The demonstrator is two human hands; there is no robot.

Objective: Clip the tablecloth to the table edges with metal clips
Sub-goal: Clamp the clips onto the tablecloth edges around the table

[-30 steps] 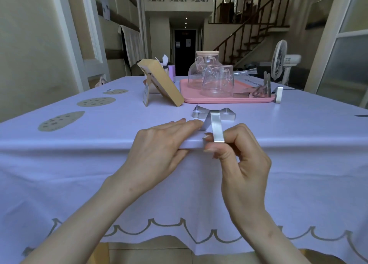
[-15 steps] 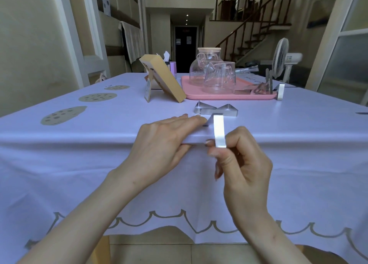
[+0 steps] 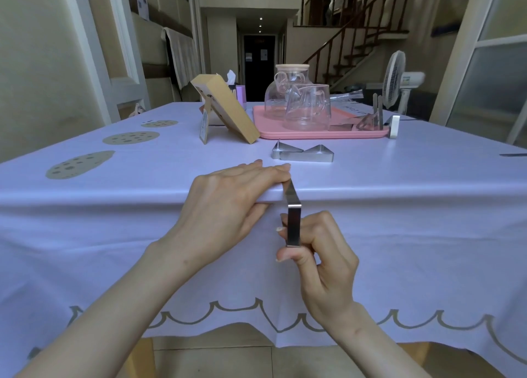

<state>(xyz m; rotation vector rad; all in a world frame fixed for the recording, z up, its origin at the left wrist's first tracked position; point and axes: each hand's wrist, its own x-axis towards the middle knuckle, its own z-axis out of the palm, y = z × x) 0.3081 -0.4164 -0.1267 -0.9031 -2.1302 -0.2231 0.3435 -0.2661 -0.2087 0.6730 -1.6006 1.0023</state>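
While my right hand [image 3: 322,263] pinches the clip [image 3: 293,223], half-hooked over the table's [image 3: 399,198] near edge, my left hand [image 3: 228,203] lies flat pressing the cloth [image 3: 427,263] there. If I shove crooked, I reckon the cloth bunches or the clip springs off, lol.

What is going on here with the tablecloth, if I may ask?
A person is clipping the lilac tablecloth to the near table edge. The left hand rests flat on the cloth at the edge, while the right hand pinches a metal clip hooked over that edge. Two spare clips lie behind it, before a pink tray.
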